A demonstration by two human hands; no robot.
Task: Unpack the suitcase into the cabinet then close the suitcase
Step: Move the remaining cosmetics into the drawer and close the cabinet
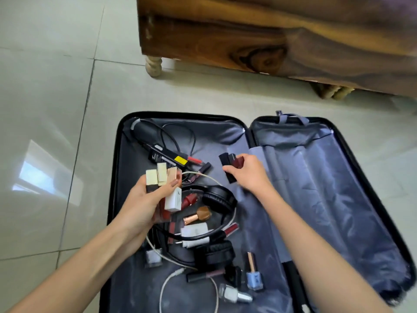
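Observation:
A black suitcase (114, 177) lies open flat on the tiled floor, lined in grey. My left hand (140, 204) grips a bundle of lipstick tubes (161, 175) with gold and white caps, held over the left half. My right hand (246, 171) holds several dark red and black lipsticks (232, 162) near the middle hinge. Black headphones (220, 197), a white charger (194, 231), cables, nail polish bottles (252, 279) and more lipsticks lie in the left half. The right half (338, 188) shows only lining.
A dark wooden cabinet (270, 37) on turned legs (154, 66) stands just beyond the suitcase, at the top of the view. Pale glossy floor tiles (45, 109) spread to the left. A black hair tool with its cord (146, 132) lies at the suitcase's far left corner.

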